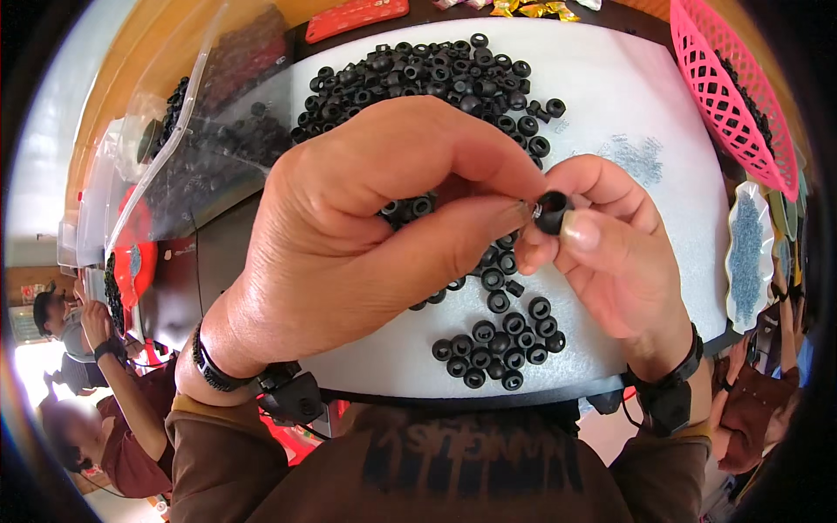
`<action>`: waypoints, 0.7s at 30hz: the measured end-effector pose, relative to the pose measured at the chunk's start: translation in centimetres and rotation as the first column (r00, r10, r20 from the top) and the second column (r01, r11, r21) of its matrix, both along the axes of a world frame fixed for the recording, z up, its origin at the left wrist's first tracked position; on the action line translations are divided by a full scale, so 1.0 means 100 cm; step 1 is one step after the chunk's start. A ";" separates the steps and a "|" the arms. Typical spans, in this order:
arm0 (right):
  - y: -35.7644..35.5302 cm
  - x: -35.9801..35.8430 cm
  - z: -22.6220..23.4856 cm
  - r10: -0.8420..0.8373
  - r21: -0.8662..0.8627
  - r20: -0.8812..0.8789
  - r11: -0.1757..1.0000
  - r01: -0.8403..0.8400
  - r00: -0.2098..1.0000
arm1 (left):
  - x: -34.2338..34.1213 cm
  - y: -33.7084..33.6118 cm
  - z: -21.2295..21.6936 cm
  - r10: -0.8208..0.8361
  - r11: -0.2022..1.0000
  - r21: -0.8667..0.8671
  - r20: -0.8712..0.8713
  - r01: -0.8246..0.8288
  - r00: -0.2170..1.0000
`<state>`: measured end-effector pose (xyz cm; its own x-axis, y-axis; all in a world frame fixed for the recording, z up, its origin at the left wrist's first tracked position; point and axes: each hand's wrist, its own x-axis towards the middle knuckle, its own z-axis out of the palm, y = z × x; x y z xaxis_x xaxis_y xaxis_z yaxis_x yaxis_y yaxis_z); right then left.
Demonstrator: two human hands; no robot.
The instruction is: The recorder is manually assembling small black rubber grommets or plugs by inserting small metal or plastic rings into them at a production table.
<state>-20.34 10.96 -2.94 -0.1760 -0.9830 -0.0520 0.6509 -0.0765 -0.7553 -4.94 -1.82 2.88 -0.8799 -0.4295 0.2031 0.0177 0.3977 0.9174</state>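
Observation:
My right hand (pixel 615 253) pinches a small round black hollow cap (pixel 553 213) between thumb and fingers, its dark opening showing. My left hand (pixel 375 209) comes in from the other side with thumb and forefinger pinched together. A tiny shiny metal piece (pixel 537 209) shows at those fingertips, right against the cap; its exact shape is too small to tell. Beneath both hands lies a white sheet (pixel 384 366). A large pile of similar black caps (pixel 418 78) covers its far part, partly hidden by my left hand. Nearer me sits a smaller group of caps (pixel 501 344).
Tiny grey metal bits (pixel 635 159) lie scattered on the sheet at right. More fill a white scalloped dish (pixel 748 257). A pink basket (pixel 728 96) holds black parts at the far right. Clear plastic bags (pixel 231 96) stand at left. Other people (pixel 113 418) work nearby.

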 end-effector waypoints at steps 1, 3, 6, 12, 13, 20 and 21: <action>0.001 -0.001 -0.002 0.013 -0.012 -0.054 1.000 -0.013 0.998 | -0.001 -0.002 -0.001 -0.022 0.997 -0.079 -0.009 0.021 1.000; 0.002 -0.001 -0.003 0.024 -0.021 -0.106 0.999 -0.026 0.994 | -0.002 -0.003 -0.003 -0.046 0.987 -0.155 -0.015 0.043 0.999; 0.004 0.001 0.000 0.012 -0.003 -0.117 1.000 -0.012 0.993 | 0.000 -0.001 0.000 -0.049 0.960 -0.274 0.035 0.057 0.998; 0.004 -0.001 -0.003 0.055 0.037 -0.159 0.998 -0.050 0.986 | -0.001 -0.001 -0.003 -0.131 0.882 -0.452 0.035 0.133 0.991; 0.003 -0.004 -0.004 0.048 0.016 -0.186 0.999 -0.046 0.981 | -0.001 0.002 -0.002 -0.090 0.857 -0.504 0.053 0.104 0.995; 0.001 -0.001 -0.005 -0.019 -0.032 -0.023 0.999 0.018 1.000 | -0.009 0.006 -0.007 -0.202 0.724 -0.670 0.026 0.167 0.979; 0.003 0.000 -0.015 -0.044 -0.152 -0.069 0.988 0.033 0.997 | -0.010 0.008 -0.008 -0.204 0.721 -0.674 0.020 0.163 0.979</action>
<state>-20.31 11.21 -4.43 -0.2115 -0.9712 0.1101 0.5897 -0.2166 -0.7780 -5.92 -1.06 2.04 -0.9065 0.0043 0.4222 0.1953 0.8908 0.4102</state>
